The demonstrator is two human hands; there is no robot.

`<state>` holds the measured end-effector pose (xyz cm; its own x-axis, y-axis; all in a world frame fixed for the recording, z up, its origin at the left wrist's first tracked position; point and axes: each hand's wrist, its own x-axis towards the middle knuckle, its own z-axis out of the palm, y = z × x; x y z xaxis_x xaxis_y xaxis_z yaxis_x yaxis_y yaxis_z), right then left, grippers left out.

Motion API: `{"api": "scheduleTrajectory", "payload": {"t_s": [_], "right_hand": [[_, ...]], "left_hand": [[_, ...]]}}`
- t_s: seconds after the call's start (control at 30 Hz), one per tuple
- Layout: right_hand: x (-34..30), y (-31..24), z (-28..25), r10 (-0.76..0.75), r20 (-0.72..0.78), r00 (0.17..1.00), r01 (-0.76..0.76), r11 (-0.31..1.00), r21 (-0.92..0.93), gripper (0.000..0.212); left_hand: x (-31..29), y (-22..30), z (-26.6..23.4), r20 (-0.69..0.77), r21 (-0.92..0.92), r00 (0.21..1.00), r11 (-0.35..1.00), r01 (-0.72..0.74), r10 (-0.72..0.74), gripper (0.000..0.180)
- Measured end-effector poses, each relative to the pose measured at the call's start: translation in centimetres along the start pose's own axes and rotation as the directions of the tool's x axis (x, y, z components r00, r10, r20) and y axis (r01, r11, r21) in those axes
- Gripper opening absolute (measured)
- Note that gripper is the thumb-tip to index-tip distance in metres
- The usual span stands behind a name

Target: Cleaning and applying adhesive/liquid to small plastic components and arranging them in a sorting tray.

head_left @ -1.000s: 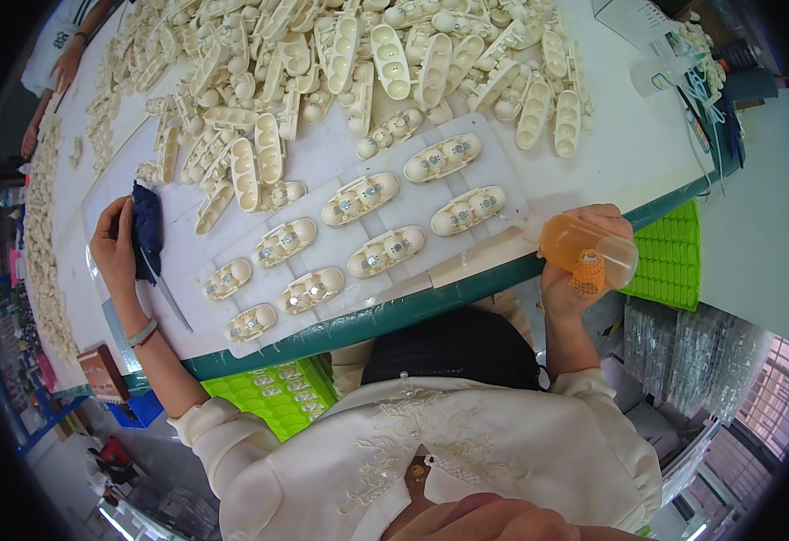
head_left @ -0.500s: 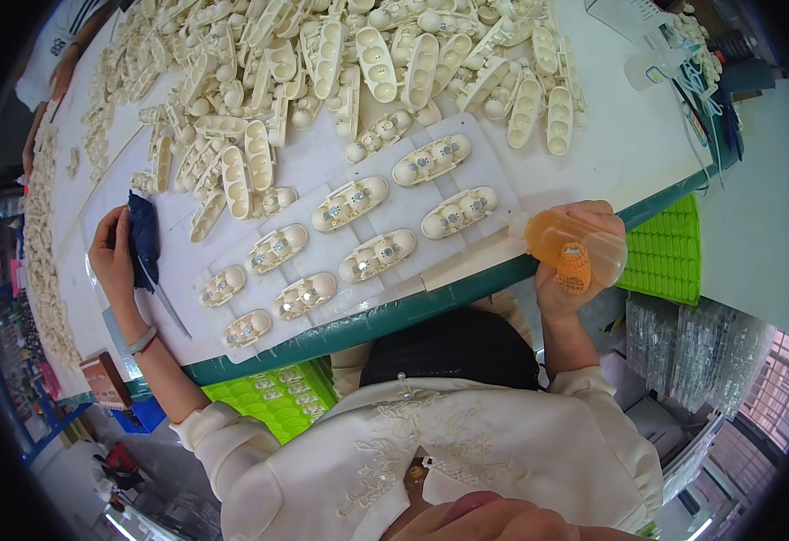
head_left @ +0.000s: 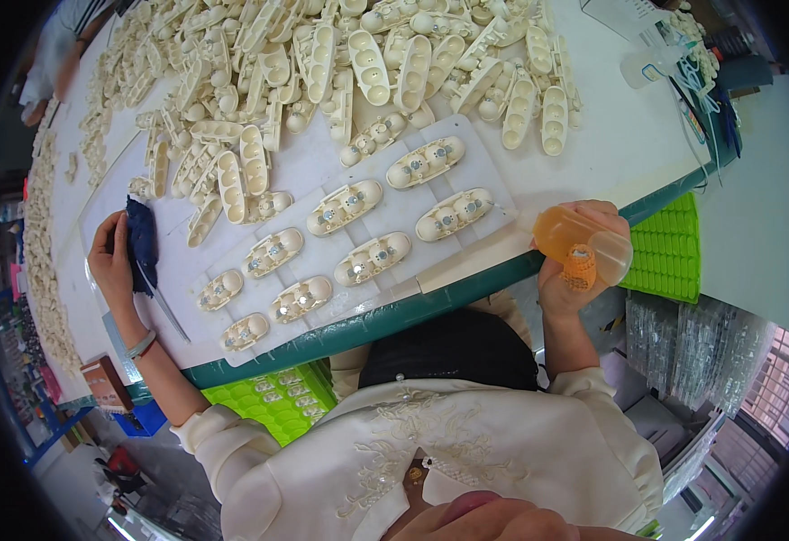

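Observation:
My right hand (head_left: 567, 287) is wrapped round a translucent bottle (head_left: 564, 231) of amber liquid, tipped on its side past the table's front edge. An orange textured finger cover (head_left: 579, 269) sits on one of its digits. At the left, my left hand (head_left: 113, 257) has its fingers closed against a dark blue cloth bundle (head_left: 142, 239). A thin pale rod (head_left: 171, 314) sticks out below the cloth. Between the hands lies a white board (head_left: 493, 180) bearing two slanting rows of cream oval plastic parts, each with rounded balls and silvery spots, such as this part (head_left: 373, 259).
A large heap of cream plastic shells and parts (head_left: 322, 63) covers the far table. Green trays (head_left: 669, 248) stand below the edge at right and near my lap. Tools and cords (head_left: 696, 117) lie at the far right. Another person's arm (head_left: 65, 72) shows at far left.
My right hand has shifted slightly right with the bottle, drawing it away from the board. The other person's arm at the far left has moved. My left hand stays nearly in place.

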<state>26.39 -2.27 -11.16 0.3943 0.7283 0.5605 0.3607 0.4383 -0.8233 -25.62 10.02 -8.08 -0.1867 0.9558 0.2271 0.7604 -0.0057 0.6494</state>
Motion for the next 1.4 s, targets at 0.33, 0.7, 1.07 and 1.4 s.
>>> {"api": "scheduleTrajectory", "payload": {"t_s": [0.33,0.7,1.07,1.4], "right_hand": [[-0.3,-0.3,-0.5,-0.037,0.076,0.996,0.037,0.999,-0.003,0.032],[1.1,0.3,-3.4,0.140,-0.144,0.980,-0.118,0.981,0.155,0.038],[11.8,5.6,-8.4,-0.011,-0.194,0.981,0.005,1.000,-0.028,0.048],[13.3,8.4,-7.6,0.210,-0.151,0.966,-0.241,0.945,-0.223,0.058]], "left_hand": [[-0.1,-0.2,0.1,-0.013,-0.022,1.000,1.000,0.011,-0.012,0.019],[0.0,1.5,0.9,-0.054,0.007,0.998,1.000,-0.026,0.027,0.019],[-0.4,2.3,-2.0,-0.449,-0.134,0.886,0.972,-0.193,0.114,0.022],[-10.4,11.5,-3.8,-0.117,-0.001,0.931,0.937,-0.348,0.346,0.032]]}}
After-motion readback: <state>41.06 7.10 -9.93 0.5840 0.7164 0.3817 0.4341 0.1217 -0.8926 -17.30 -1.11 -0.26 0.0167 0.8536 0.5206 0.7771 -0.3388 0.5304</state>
